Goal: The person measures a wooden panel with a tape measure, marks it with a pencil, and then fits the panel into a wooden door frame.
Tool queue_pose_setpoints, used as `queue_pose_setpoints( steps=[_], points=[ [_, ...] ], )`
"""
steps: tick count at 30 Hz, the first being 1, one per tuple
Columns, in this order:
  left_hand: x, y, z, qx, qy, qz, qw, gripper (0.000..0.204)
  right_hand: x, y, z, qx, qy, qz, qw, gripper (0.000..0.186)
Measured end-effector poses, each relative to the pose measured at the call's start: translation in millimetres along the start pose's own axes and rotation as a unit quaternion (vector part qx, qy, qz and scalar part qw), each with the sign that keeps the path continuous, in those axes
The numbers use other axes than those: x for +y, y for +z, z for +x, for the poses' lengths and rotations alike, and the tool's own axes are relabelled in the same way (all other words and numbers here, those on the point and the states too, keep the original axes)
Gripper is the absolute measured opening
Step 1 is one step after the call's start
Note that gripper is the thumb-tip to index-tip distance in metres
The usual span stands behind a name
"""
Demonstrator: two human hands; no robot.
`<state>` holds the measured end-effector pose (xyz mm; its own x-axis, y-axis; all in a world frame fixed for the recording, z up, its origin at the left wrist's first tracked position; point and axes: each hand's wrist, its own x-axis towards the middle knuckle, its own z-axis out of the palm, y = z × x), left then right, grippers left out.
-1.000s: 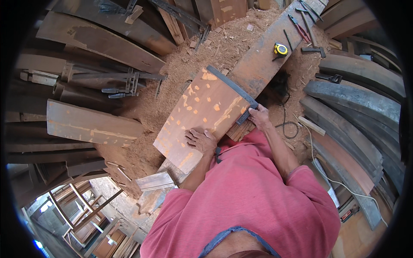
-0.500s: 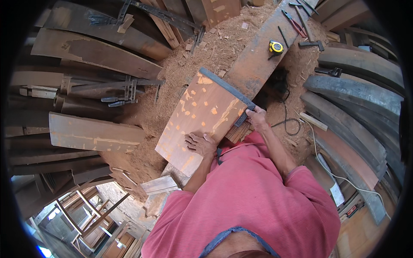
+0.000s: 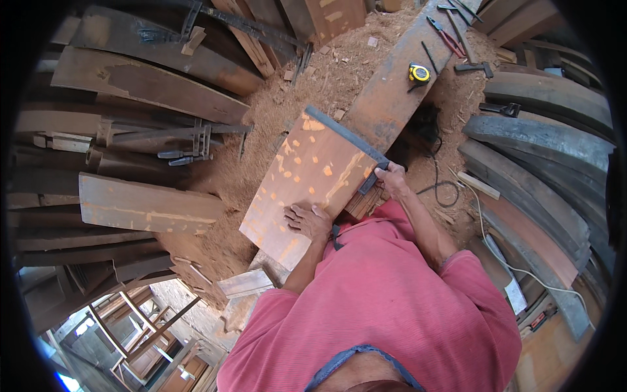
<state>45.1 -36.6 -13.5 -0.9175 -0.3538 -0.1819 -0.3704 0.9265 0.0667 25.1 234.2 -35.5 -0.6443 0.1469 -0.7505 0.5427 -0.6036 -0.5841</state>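
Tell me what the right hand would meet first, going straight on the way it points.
The right hand would first meet the dark carpenter's square at its fingertips; beyond that, probably the long plank, though depth is unclear.

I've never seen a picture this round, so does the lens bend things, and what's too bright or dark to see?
Head view: edges bend toward the rim, though some boards at right may truly curve; same view: glare whitens a patch at lower left, shadow swallows detail beside the long plank, while the left hand and wooden panel look clear.
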Motion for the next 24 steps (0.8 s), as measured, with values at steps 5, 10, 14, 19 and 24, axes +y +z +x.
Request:
queue_pose_setpoints(
  steps=[5,10,14,19,24],
  points=[
    [-0.1,1.9,-1.0,0.012,0.001,0.0,1.0,0.083,-3.8,-0.9,-0.1,0.002,0.014,-0.032,0.999,0.015],
    [-1.7,4.0,0.0,0.022,0.0,-0.009,1.0,0.082,-17.8,-7.8,3.5,-0.042,0.007,0.013,0.999,0.017],
    [-13.9,9.6,3.2,0.047,0.023,-0.016,0.999,0.082,-51.4,-28.5,26.5,0.046,-0.055,0.055,0.996,0.01],
    [-37.0,-7.5,45.1,0.019,0.117,-0.081,0.99,0.085,-91.3,-53.3,62.8,0.115,-0.034,0.039,0.992,0.006],
    [-63.8,-45.4,133.4,-0.013,0.073,-0.069,0.995,0.092,-84.1,-60.2,72.2,0.108,-0.012,0.019,0.994,0.007]
  ],
)
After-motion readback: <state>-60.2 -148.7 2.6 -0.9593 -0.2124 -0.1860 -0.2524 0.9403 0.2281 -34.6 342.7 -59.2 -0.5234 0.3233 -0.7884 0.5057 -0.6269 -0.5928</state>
